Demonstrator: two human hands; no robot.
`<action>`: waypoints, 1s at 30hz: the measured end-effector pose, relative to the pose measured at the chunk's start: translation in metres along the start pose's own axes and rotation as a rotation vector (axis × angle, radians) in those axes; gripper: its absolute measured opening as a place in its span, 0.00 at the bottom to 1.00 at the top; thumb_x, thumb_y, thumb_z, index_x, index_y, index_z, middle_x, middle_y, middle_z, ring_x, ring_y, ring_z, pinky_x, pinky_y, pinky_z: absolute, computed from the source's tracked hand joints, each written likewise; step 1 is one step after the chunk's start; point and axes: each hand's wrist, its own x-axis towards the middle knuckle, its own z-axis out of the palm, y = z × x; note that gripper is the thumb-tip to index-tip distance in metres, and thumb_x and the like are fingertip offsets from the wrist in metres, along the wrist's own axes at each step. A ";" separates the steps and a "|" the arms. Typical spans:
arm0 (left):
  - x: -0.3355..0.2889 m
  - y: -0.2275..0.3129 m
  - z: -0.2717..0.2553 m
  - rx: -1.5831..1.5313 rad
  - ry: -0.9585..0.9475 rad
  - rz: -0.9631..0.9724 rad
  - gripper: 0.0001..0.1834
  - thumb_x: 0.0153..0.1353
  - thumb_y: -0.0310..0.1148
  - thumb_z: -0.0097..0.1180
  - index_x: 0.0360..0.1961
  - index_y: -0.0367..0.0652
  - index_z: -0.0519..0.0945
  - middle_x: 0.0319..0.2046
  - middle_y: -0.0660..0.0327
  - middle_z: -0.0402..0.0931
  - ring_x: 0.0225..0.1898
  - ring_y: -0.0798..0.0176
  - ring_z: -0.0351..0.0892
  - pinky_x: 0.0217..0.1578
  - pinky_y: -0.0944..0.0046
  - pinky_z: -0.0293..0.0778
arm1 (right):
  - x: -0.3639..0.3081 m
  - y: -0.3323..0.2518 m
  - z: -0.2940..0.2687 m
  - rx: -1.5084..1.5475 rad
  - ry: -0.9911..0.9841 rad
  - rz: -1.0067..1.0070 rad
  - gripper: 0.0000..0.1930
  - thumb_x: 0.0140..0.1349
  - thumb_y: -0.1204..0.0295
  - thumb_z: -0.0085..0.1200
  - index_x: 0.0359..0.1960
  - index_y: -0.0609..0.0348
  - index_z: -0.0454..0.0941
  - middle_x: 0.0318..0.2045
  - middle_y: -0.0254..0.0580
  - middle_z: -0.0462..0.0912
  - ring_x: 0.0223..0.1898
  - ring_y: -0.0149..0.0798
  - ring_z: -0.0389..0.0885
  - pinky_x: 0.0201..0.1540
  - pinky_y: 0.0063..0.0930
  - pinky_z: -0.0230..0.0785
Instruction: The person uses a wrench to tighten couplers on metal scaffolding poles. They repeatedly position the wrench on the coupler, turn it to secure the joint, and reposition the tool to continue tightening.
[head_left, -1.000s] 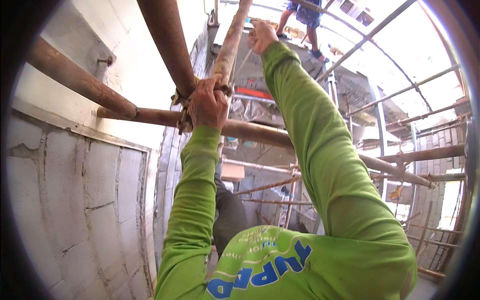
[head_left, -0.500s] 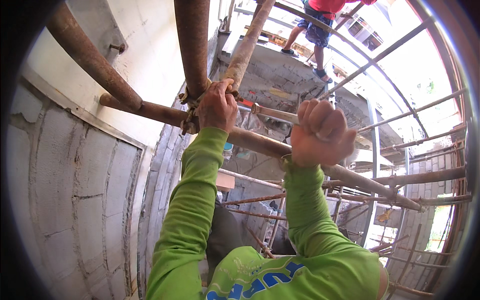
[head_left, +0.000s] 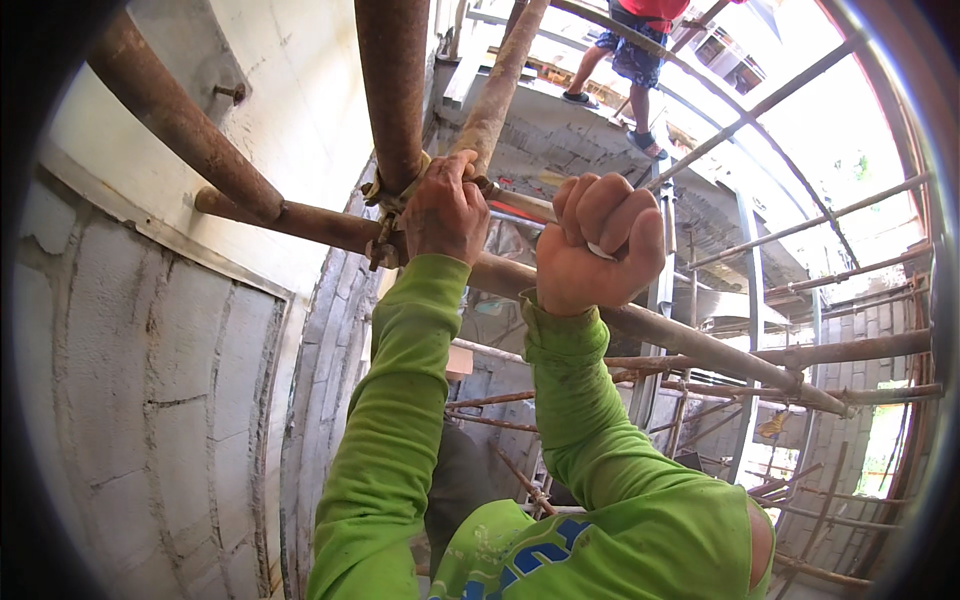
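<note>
My left hand (head_left: 447, 212) is closed over the joint where several rusty scaffold pipes meet, its fingers on a scaffold clamp (head_left: 382, 200). Most of the clamp's near side is hidden under that hand. To its right, my right hand (head_left: 603, 240) makes a fist around a pale, long-handled tool (head_left: 525, 206). The tool's shaft runs left from the fist to the joint beside my left fingers. Its working end cannot be made out there, and a small white bit shows under the right fingers. Below both hands passes a horizontal scaffold pipe (head_left: 515, 277).
A thick upright pipe (head_left: 390, 90) and a slanting pipe (head_left: 503, 90) rise from the joint. A grey block wall (head_left: 150, 400) stands at left. More scaffold pipes (head_left: 840, 350) cross at right. Another person (head_left: 640, 60) in shorts stands on a ledge at the top.
My right fist has moved left and slightly up, closer to my left hand, with the tool still in it. The left hand stays on the clamp, barely shifted.
</note>
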 end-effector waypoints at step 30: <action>-0.003 -0.016 0.002 0.051 0.137 0.273 0.18 0.53 0.24 0.45 0.45 0.41 0.79 0.39 0.51 0.80 0.43 0.48 0.80 0.47 0.54 0.75 | 0.034 0.034 0.028 -0.688 0.028 -0.176 0.17 0.63 0.73 0.48 0.15 0.60 0.63 0.10 0.38 0.58 0.12 0.28 0.54 0.17 0.32 0.47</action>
